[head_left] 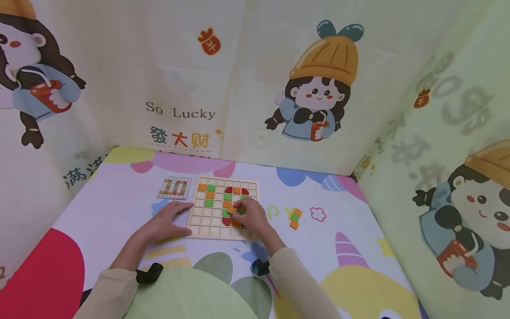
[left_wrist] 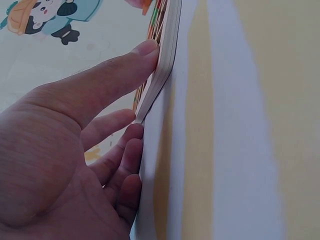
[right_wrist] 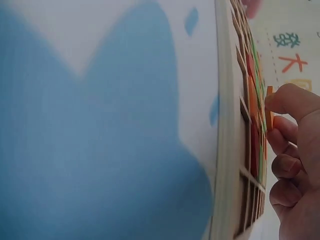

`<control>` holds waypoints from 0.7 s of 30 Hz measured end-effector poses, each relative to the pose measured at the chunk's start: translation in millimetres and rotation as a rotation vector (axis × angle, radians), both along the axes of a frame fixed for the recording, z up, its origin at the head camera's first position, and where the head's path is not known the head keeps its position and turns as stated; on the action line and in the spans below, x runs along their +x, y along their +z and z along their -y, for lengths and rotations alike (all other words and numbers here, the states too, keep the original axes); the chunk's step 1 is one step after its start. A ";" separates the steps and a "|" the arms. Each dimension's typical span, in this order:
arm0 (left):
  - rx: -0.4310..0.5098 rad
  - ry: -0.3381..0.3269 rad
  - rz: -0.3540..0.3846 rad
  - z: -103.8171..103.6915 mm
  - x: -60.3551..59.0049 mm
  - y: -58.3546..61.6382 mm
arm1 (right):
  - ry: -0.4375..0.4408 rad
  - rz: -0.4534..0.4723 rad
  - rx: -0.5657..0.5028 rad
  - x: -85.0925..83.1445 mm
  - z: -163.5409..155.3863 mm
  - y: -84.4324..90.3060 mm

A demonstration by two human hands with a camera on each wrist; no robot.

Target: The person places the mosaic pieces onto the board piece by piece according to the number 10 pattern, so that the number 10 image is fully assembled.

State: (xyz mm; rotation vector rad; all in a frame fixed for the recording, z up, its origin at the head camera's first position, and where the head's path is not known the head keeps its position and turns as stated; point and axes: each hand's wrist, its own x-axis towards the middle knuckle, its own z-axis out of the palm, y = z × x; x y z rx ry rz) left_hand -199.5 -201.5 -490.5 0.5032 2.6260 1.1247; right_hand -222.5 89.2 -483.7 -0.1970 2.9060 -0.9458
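A wooden grid board (head_left: 201,220) lies on the table, with orange, green and red pieces in some of its squares. My left hand (head_left: 169,220) touches the board's left edge, thumb near the front corner and forefinger farther back. In the left wrist view the thumb (left_wrist: 112,75) rests against the board's side, and the other fingers lie lower along it. Over the right half of the board, my right hand (head_left: 253,216) pinches an orange square tile (right_wrist: 270,107) between thumb and finger. That hand hides some squares beneath it.
A small card (head_left: 174,196) with a coloured grid pattern lies left of the board's far corner. Right of the board, two orange tiles and a green tile (head_left: 295,217) lie in a short row. A printed curtain (head_left: 247,88) stands behind the patterned tabletop.
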 end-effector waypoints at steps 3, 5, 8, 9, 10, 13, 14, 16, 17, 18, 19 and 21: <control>0.001 0.002 -0.004 0.2 0.6 -0.1 | 0.012 -0.003 0.001 1.1 8.0 -3.2; 0.000 0.001 -0.005 0.3 0.7 0.2 | 0.025 -0.024 0.011 1.0 12.6 -4.3; -0.002 0.010 0.002 0.1 0.9 0.6 | 0.054 -0.057 0.038 0.1 18.5 -4.6; -0.004 0.004 0.000 0.2 1.1 1.1 | 0.067 -0.070 0.050 -0.3 20.4 -4.5; -0.006 0.004 0.003 0.2 0.9 0.8 | 0.076 -0.073 0.060 -0.4 22.4 -4.2; -0.006 0.009 0.009 0.2 0.9 0.5 | 0.100 -0.073 0.084 -0.9 28.4 -3.8; -0.008 0.005 0.006 0.4 0.9 0.4 | 0.104 -0.068 0.085 -0.9 30.3 -3.5; -0.008 0.008 0.008 0.3 0.8 0.0 | 0.114 -0.066 0.090 -0.9 34.1 -2.7; -0.009 0.009 0.009 0.3 1.0 0.2 | 0.121 -0.068 0.092 -1.0 35.9 -2.3; -0.008 0.012 0.012 0.2 1.0 0.2 | 0.125 -0.065 0.088 -1.0 37.8 -1.5; -0.007 0.011 0.011 0.0 1.1 0.4 | 0.127 -0.064 0.088 -0.8 39.5 -0.9; -0.008 0.009 0.008 -0.3 0.9 0.7 | 0.128 -0.052 0.078 -0.4 42.9 0.0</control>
